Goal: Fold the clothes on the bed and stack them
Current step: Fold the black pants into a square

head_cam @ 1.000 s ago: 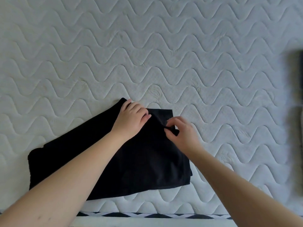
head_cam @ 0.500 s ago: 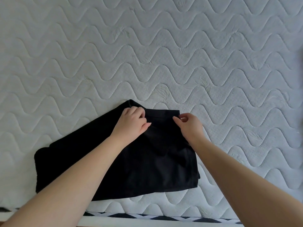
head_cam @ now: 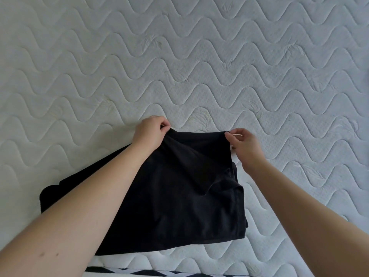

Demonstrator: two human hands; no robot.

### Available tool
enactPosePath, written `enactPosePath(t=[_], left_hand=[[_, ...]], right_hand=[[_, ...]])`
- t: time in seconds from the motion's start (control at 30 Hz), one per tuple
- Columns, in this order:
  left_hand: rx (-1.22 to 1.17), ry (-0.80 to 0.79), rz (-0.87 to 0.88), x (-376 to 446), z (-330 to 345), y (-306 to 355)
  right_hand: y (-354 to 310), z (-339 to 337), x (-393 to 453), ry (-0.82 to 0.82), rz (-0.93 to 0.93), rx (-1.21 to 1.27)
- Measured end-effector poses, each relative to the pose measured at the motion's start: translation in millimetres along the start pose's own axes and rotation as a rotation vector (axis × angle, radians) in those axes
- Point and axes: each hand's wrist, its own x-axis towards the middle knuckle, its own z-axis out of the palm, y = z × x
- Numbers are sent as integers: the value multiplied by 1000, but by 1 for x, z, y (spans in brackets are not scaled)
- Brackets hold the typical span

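Both hands are working the far edge of the black garment [head_cam: 169, 196] now: the left hand [head_cam: 148, 134] is pinching the far-left corner with curled fingers, and the right hand [head_cam: 244, 145] is pinching the far-right corner between thumb and fingertips. A second ago they were sitting closer together on top of the cloth; now they are spreading apart and lifting that edge clear of the mattress [head_cam: 199, 56], so the fabric is hanging taut between them. The garment's near part is lying flat close to the bed's front edge, with a layer trailing out to the left under the forearm. I'm reading this as the start of a fold, the raised edge probably coming back toward the person. Beyond, only quilted mattress; no stack is showing yet.
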Motion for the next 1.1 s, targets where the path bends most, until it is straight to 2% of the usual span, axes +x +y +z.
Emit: enactPosePath(t=[0.1,0.23,0.37,0.53,0.63,0.7,0.8,0.9,0.97,1.03,1.1], left_hand=[[-60,16,-67,11,-4,-2],[3,-9,-101,16,-1,-5],[-54,-35,-68,17,1,-7],[-117,-265,-12,13,-9,-15],[-166,-481,35,11,-22,-17],[-186,-526,90,9,-25,-19],[-214,-390,138,8,-21,-22],[-205,-166,98,6,-14,-21],[-132,-102,95,6,-8,-20],[-82,-70,107,3,-2,-19],[-99,-74,115,1,0,-18]], right_hand=[[-2,0,7,42,14,10],[0,-1,12,98,4,-53],[-2,2,8,29,-29,-101],[-5,-3,1,-213,-112,-267],[-3,-9,3,-176,-109,-147],[-3,-12,4,-159,-64,-54],[0,-11,5,-110,-37,-12],[4,-6,6,0,-105,-188],[5,-2,2,118,-221,-360],[8,0,-13,204,-364,-408],[16,4,-36,119,-578,-460]])
